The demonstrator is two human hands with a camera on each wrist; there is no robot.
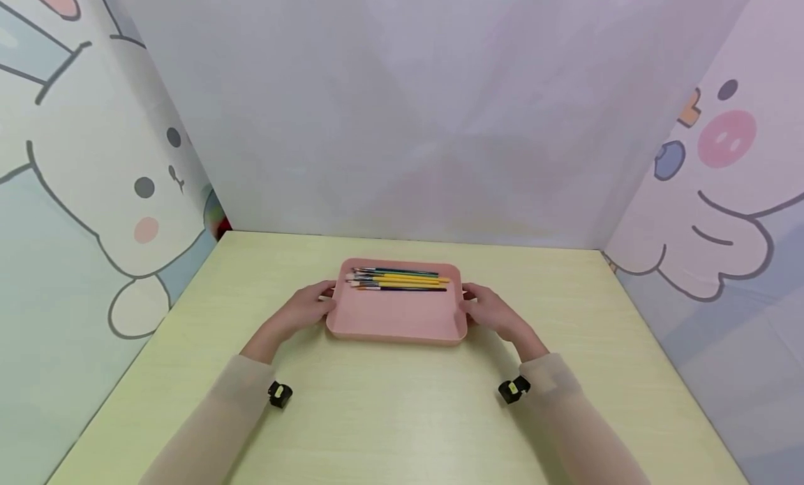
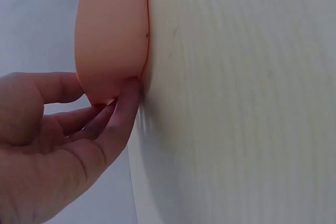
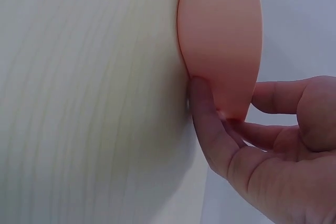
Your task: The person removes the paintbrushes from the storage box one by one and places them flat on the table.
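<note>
While slim brushes (image 1: 405, 283) lie inside, left fingers (image 2: 122, 119), right fingers (image 3: 206, 124) pinch smooth rounded tray (image 1: 396, 319).

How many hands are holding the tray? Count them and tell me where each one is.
2. The left hand holds the pink tray at its left end; the right hand holds its right end. No other hand shows.

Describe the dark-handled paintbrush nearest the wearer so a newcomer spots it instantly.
On the pale yellow wood-grain table, find the shallow pink rectangular tray between the left hand and right hand. Slim paintbrushes lie across its far half. Yours is the thin dark-navy-handled brush nearest the wearer, beside yellow handles; the dark teal brush lies farthest.
</note>
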